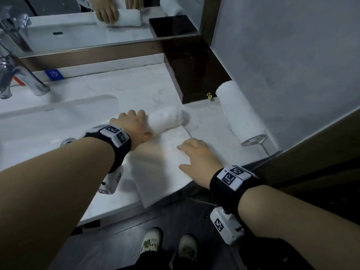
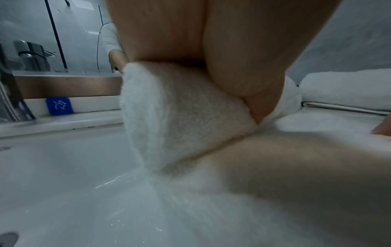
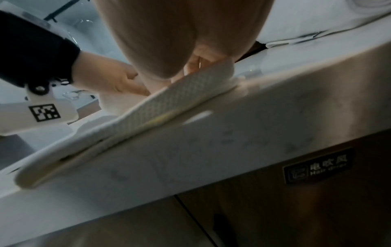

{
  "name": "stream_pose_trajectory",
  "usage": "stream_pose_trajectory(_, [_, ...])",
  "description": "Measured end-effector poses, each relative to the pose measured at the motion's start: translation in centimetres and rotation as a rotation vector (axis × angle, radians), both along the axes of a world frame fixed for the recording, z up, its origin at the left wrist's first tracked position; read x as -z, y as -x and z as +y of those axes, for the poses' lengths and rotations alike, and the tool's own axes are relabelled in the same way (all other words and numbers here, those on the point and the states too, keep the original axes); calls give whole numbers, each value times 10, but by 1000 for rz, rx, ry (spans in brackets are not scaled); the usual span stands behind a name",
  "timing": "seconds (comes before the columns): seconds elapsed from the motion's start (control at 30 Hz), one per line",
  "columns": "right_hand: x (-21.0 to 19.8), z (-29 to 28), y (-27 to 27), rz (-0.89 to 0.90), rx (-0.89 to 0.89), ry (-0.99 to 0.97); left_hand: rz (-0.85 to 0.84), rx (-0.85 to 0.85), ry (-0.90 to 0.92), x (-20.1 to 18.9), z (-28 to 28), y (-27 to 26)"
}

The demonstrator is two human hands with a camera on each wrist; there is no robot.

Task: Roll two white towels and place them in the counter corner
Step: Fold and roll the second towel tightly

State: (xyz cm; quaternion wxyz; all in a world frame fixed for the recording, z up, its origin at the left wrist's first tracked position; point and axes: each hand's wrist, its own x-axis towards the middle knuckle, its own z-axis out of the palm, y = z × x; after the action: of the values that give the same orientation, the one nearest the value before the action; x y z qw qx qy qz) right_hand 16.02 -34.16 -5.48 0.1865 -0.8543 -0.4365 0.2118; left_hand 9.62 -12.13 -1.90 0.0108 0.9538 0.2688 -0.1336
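Note:
A white towel (image 1: 165,120) lies on the marble counter (image 1: 120,88), its far end rolled up and its flat part (image 1: 159,172) reaching the counter's front edge. My left hand (image 1: 136,122) grips the roll's left end; in the left wrist view the roll (image 2: 180,117) sits between my thumb and fingers. My right hand (image 1: 188,152) rests open on the flat part, fingers spread. The right wrist view shows the towel's hem (image 3: 169,108) at the counter edge. A second towel (image 1: 239,112), fully rolled, lies along the right wall in the corner.
A dark wooden box (image 1: 194,75) stands in the back corner beside the rolled towel. A wine glass (image 1: 254,140) lies by that towel's near end. The sink basin (image 1: 39,129) and chrome faucet (image 1: 29,80) are on the left. A mirror runs along the back.

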Motion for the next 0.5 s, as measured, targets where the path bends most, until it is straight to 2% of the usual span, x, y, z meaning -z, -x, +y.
stream_pose_trajectory(0.07, [5, -1, 1, -6, -31, 38, -3, -15, -15, 1, 6, -2])
stream_pose_trajectory(0.33, [9, 4, -8, 21, 36, -28, -77, 32, -158, 12, 6, -22])
stream_pose_trajectory(0.5, [12, 9, -7, -117, 355, 5, -107, -5, -220, 20, 2, -30])
